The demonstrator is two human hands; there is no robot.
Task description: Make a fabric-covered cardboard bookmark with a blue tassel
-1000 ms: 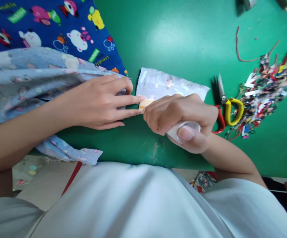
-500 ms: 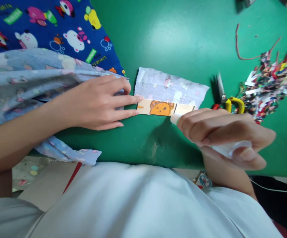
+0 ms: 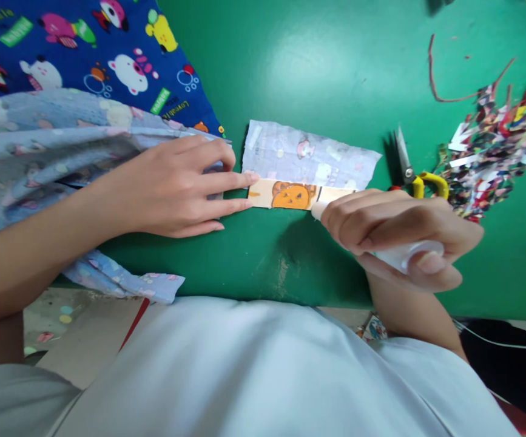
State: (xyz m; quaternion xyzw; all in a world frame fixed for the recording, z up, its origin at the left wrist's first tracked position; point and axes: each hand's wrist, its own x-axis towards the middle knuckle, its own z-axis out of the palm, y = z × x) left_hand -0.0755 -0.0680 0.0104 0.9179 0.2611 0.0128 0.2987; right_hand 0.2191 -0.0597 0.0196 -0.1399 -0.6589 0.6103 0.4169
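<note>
In the head view, your left hand (image 3: 190,185) lies palm down with its fingers partly spread, grasping nothing; two fingertips pin the left end of the paper strip (image 3: 293,195). That strip, with its orange drawing, lies on the green table (image 3: 244,255) in front of you, along the near edge of the cut fabric piece (image 3: 306,149). Whether the two overlap, you cannot tell from here.

Your right hand (image 3: 403,227) is curled firmly round a white tube (image 3: 394,258), its tip at the strip's near edge, right of the drawing; actual contact is hard to make out. The scissors (image 3: 409,176) lie beyond this hand, beside the scraps (image 3: 490,158).

You seem to be working the tip along the strip. A further stroke would call for firm left fingertips, light pressure on the tip and a path along the paper, clear of the fabric.
</note>
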